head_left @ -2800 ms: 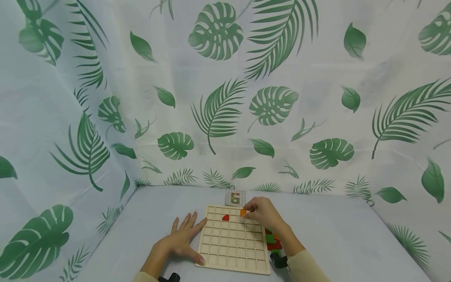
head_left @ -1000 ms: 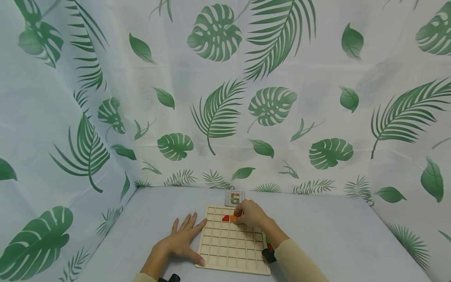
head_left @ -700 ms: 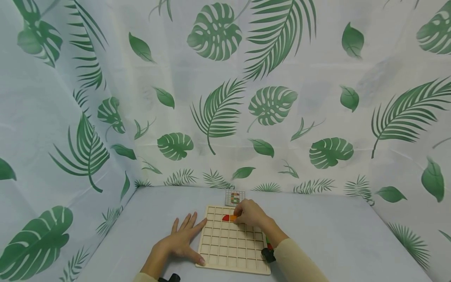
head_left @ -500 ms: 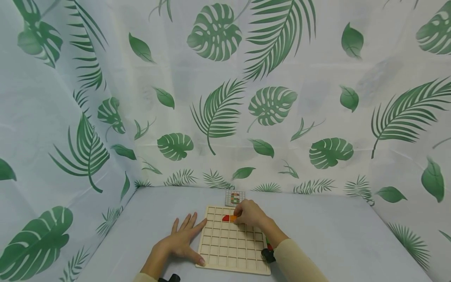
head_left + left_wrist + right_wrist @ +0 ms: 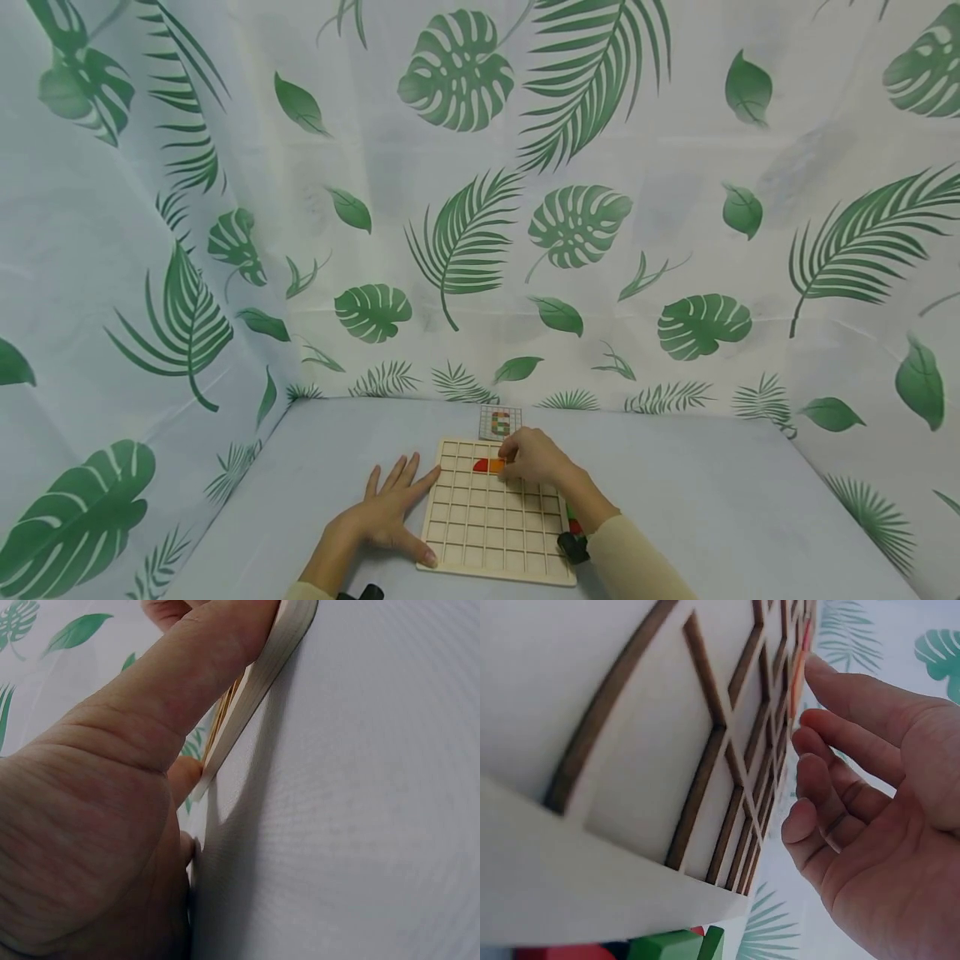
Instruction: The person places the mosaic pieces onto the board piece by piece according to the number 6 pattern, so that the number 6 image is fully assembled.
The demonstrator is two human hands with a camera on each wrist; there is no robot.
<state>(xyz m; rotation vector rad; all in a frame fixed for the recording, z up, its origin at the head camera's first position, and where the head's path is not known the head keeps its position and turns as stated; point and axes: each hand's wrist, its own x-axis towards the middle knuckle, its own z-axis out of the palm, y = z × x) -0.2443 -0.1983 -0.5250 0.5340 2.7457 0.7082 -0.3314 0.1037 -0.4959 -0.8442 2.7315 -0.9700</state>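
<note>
A pale wooden grid board [image 5: 487,533] lies on the table. My left hand [image 5: 386,512] rests with fingers spread at its left side, thumb on the near left corner; in the left wrist view the thumb [image 5: 187,682] lies against the board edge [image 5: 262,679]. A red rounded tile [image 5: 481,466] sits in a cell in the second row from the far side. Directly right of it, my right hand [image 5: 536,458] holds an orange tile [image 5: 496,466] between thumb and index finger at its cell. In the right wrist view the other fingers are curled.
Behind the board lies a small pattern card [image 5: 500,422] with a coloured figure on a grid. Red and green pieces [image 5: 573,525] lie at the board's right, partly hidden by my right forearm. A leaf-print cloth [image 5: 480,250] hangs behind the table.
My right hand has moved left with the orange tile, from the board's upper right to beside the red tile. Over the last second it hardly moves. My left hand stays put.
</note>
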